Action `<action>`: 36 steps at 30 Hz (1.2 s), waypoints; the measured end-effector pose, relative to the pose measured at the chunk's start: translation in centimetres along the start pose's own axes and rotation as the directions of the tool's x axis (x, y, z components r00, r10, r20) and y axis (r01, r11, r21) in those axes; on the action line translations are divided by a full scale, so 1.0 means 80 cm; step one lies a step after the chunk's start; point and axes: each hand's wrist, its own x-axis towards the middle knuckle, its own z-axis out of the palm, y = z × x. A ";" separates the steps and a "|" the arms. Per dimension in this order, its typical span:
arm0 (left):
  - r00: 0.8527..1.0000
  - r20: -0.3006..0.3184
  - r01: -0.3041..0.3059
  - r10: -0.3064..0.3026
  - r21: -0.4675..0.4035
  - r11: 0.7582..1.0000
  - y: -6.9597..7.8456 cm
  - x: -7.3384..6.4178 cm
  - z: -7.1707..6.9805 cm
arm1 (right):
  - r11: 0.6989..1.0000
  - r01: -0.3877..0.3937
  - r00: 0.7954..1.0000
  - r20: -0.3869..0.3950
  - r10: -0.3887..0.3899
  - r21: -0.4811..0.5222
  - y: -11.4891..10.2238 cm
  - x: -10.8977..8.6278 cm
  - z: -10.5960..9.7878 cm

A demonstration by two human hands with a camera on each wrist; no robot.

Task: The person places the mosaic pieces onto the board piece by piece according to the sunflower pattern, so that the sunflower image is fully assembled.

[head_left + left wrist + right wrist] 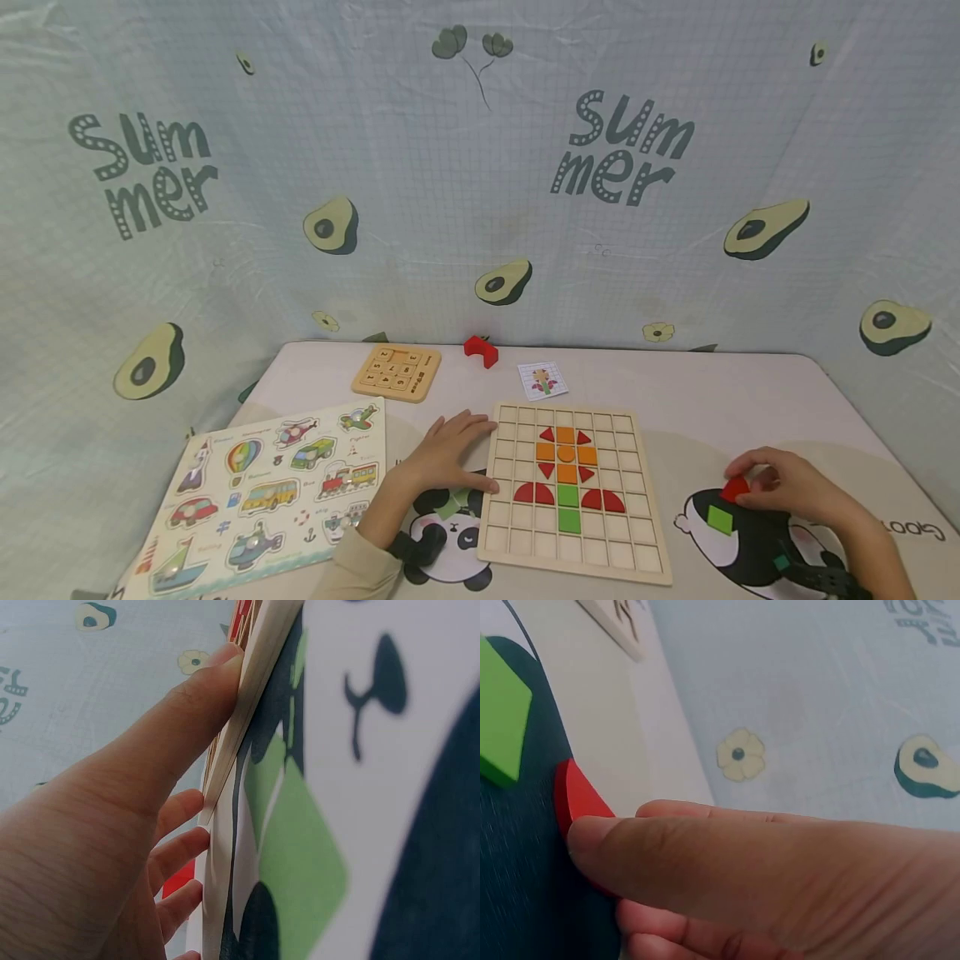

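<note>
A wooden grid board [645, 517] lies in front of me, bearing a flower pattern of orange squares around an orange circle [566, 453], red triangles, red quarter-circles [535, 493] and two green squares [569, 521]. My left hand [450, 457] rests at the board's left edge, thumb and fairly straight fingers touching its side; the left wrist view shows the thumb [202, 701] on the rim. Off to the right, my right hand [783, 487] pinches a red quarter-circle piece [585, 799] between thumb and fingers, partly covering it. Beside it lies a loose green square [720, 520].
A picture puzzle board [300, 500] of vehicles lies at the left. Toward the back are a wooden number puzzle [397, 372], a red arch-shaped block [481, 352] and a small pattern card [543, 380]. A printed cloth [480, 167] hangs behind the table.
</note>
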 end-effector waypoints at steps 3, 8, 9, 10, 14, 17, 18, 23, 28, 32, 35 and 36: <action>1.000 0.000 0.005 -0.005 0.001 1.000 0.000 0.000 0.000 | 0.998 0.064 0.998 -0.027 -0.063 0.005 -0.002 0.005 0.007; 1.000 0.003 0.005 -0.005 0.003 1.000 0.002 -0.001 -0.002 | 0.975 0.220 0.973 -0.080 -0.218 0.022 -0.006 0.017 0.025; 1.000 0.004 0.004 -0.004 0.002 1.000 0.002 -0.001 -0.002 | 0.970 0.241 0.967 -0.086 -0.239 0.020 -0.008 0.019 0.028; 1.000 0.005 0.002 -0.002 0.001 1.000 0.002 -0.001 -0.003 | 0.966 0.257 0.963 -0.091 -0.254 0.019 -0.010 0.022 0.031; 1.000 0.005 -0.006 0.006 -0.001 1.000 0.002 -0.001 -0.003 | 0.954 0.300 0.950 -0.101 -0.296 0.027 -0.019 0.030 0.040; 1.000 0.002 -0.010 0.010 0.001 1.000 0.002 -0.001 -0.003 | 0.945 0.326 0.941 -0.104 -0.321 0.037 -0.025 0.035 0.046; 1.000 0.002 -0.011 0.011 0.002 1.000 0.002 -0.001 -0.003 | 0.943 0.331 0.940 -0.104 -0.326 0.034 -0.026 0.036 0.048; 1.000 0.007 -0.002 0.002 0.001 1.000 0.002 -0.001 -0.003 | 0.946 0.326 0.941 -0.095 -0.324 0.000 -0.030 0.040 0.051; 1.000 0.009 0.003 -0.003 0.001 1.000 0.002 -0.001 -0.003 | 0.950 0.312 0.948 -0.067 -0.312 -0.002 -0.029 0.041 0.048; 1.000 0.004 -0.002 0.002 -0.002 1.000 0.002 -0.001 -0.004 | 0.952 0.307 0.950 -0.056 -0.306 0.001 -0.026 0.038 0.043; 1.000 0.002 -0.006 0.006 -0.004 1.000 0.002 0.000 -0.004 | 0.955 0.295 0.954 -0.053 -0.295 -0.007 -0.023 0.034 0.038; 1.000 0.002 -0.006 0.006 -0.004 1.000 0.002 0.000 -0.003 | 0.958 0.287 0.957 -0.045 -0.286 -0.001 -0.022 0.033 0.037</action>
